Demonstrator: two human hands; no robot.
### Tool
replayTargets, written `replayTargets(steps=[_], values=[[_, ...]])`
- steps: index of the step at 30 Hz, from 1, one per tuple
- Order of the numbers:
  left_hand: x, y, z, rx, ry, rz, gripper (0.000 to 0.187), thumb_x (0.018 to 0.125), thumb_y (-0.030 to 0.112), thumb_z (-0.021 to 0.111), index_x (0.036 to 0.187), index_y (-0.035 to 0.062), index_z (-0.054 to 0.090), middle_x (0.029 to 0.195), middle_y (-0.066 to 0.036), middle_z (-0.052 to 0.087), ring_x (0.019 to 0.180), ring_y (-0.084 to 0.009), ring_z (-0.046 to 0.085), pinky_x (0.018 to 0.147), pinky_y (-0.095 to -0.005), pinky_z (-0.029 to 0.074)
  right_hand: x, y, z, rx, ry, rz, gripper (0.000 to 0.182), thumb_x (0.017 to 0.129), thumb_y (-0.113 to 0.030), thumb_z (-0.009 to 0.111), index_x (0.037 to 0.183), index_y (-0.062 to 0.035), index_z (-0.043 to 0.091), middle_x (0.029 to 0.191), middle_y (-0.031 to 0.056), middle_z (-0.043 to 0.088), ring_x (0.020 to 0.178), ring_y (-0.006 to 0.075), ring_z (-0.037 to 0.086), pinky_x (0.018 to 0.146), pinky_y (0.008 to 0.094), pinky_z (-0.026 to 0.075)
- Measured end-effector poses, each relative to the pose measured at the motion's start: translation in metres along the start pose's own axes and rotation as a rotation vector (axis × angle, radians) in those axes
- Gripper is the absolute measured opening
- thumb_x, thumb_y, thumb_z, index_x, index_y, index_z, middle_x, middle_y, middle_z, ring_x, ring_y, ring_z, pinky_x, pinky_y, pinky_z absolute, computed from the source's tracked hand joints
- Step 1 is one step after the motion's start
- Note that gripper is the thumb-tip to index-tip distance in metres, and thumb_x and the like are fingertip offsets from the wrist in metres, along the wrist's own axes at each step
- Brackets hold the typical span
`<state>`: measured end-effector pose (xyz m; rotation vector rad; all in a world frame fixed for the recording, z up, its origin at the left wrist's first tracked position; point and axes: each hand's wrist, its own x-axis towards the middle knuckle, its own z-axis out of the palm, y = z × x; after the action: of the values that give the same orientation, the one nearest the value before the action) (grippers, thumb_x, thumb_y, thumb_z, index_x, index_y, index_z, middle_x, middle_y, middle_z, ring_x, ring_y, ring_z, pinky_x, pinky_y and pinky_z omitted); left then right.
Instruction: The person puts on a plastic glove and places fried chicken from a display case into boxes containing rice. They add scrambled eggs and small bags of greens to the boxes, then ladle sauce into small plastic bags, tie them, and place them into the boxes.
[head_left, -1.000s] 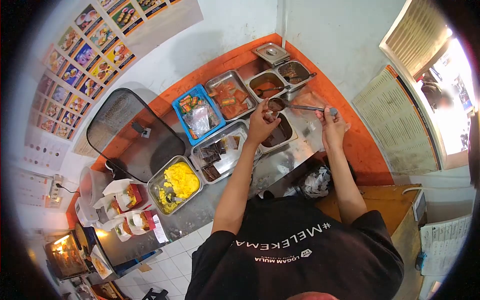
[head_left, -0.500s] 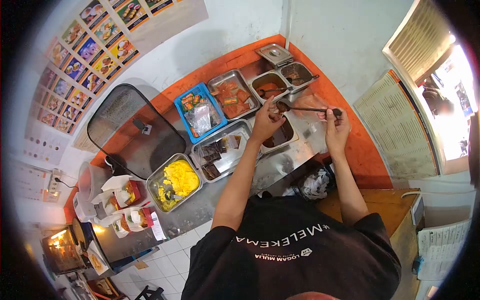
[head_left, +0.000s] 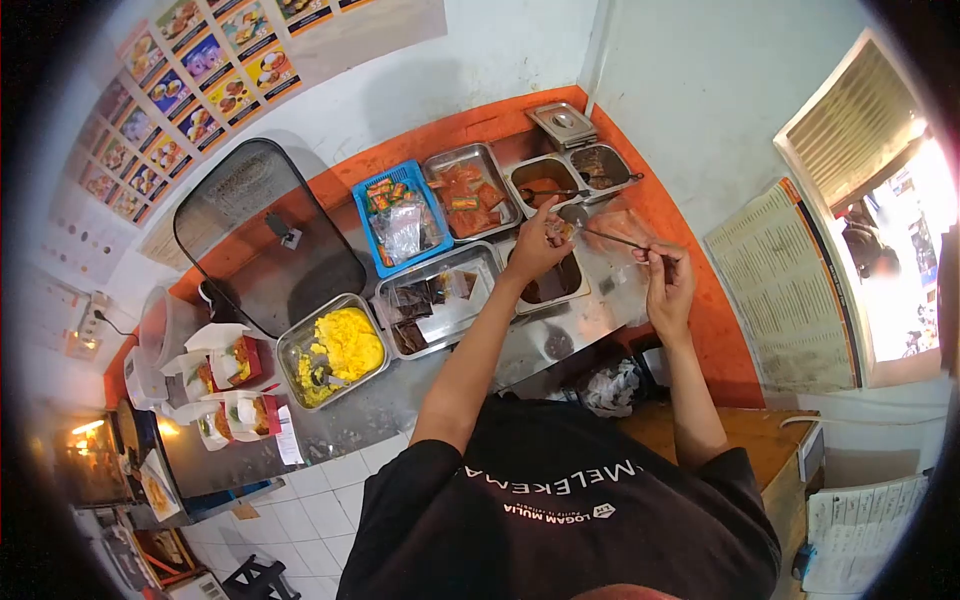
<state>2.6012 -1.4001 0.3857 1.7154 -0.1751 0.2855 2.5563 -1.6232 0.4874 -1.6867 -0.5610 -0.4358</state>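
Note:
My right hand (head_left: 670, 290) is closed round the dark handle end of a ladle (head_left: 612, 237). The ladle's bowl (head_left: 573, 214) is tilted beside the fingers of my left hand (head_left: 537, 252). Those fingers pinch a small see-through plastic bag (head_left: 560, 232), partly hidden by the hand. Below both is a deep steel pan of dark brown sauce (head_left: 552, 283). Just behind stands a pan of orange-brown sauce (head_left: 540, 178) with a utensil lying across it. More clear plastic (head_left: 622, 226) lies on the counter to the right of the pans.
Leftward along the counter are a tray of orange-red food (head_left: 468, 192), a blue basket of packets (head_left: 402, 215), a steel tray with dark packets (head_left: 425, 300) and a tray of yellow food (head_left: 345, 345). Filled food boxes (head_left: 235, 375) stand at the left end. A lidded pan (head_left: 562, 124) is at the back.
The ladle's bowl has tipped over by my left hand, and my right hand has turned and shifted slightly down with the handle. The whole view has shifted a little.

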Motion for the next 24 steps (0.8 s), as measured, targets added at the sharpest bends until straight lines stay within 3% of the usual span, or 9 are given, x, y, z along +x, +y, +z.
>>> replayTargets(steps=[11, 19, 23, 24], values=[[0.008, -0.001, 0.008, 0.031, 0.027, 0.04, 0.083, 0.074, 0.008, 0.078, 0.145, 0.0063, 0.036, 0.111, -0.016, 0.059, 0.072, -0.0113, 0.061, 0.065, -0.0263, 0.051, -0.005, 0.007, -0.017, 0.011, -0.117, -0.067, 0.006, 0.099, 0.001, 0.049, 0.104, 0.0018, 0.051, 0.109, 0.0155, 0.059, 0.096, 0.0197, 0.062, 0.088, 0.0322, 0.051], [-0.001, -0.009, 0.014, 0.054, 0.054, 0.116, 0.084, 0.075, 0.007, 0.075, 0.147, 0.0085, 0.033, 0.109, -0.017, 0.058, 0.069, -0.0148, 0.062, 0.066, -0.0287, 0.051, -0.021, 0.037, -0.015, 0.141, 0.135, 0.107, 0.007, 0.1, -0.004, 0.049, 0.105, 0.0006, 0.052, 0.108, 0.0161, 0.064, 0.092, 0.0181, 0.064, 0.089, 0.0332, 0.052], [-0.004, -0.022, 0.016, 0.126, 0.094, 0.14, 0.081, 0.076, 0.008, 0.073, 0.146, 0.0047, 0.034, 0.106, -0.016, 0.058, 0.069, -0.0162, 0.062, 0.068, -0.0291, 0.051, -0.037, 0.077, -0.017, 0.214, 0.206, 0.212, 0.009, 0.1, -0.006, 0.051, 0.105, 0.0012, 0.052, 0.107, 0.0158, 0.065, 0.092, 0.0186, 0.064, 0.089, 0.0342, 0.054], [-0.006, -0.031, 0.014, 0.183, 0.114, 0.152, 0.079, 0.077, 0.008, 0.073, 0.146, 0.0033, 0.034, 0.106, -0.016, 0.058, 0.069, -0.0167, 0.062, 0.069, -0.0291, 0.051, -0.042, 0.093, -0.017, 0.374, 0.273, 0.261, 0.01, 0.099, -0.007, 0.052, 0.105, 0.0015, 0.052, 0.108, 0.0159, 0.064, 0.093, 0.0193, 0.064, 0.088, 0.0342, 0.055]])
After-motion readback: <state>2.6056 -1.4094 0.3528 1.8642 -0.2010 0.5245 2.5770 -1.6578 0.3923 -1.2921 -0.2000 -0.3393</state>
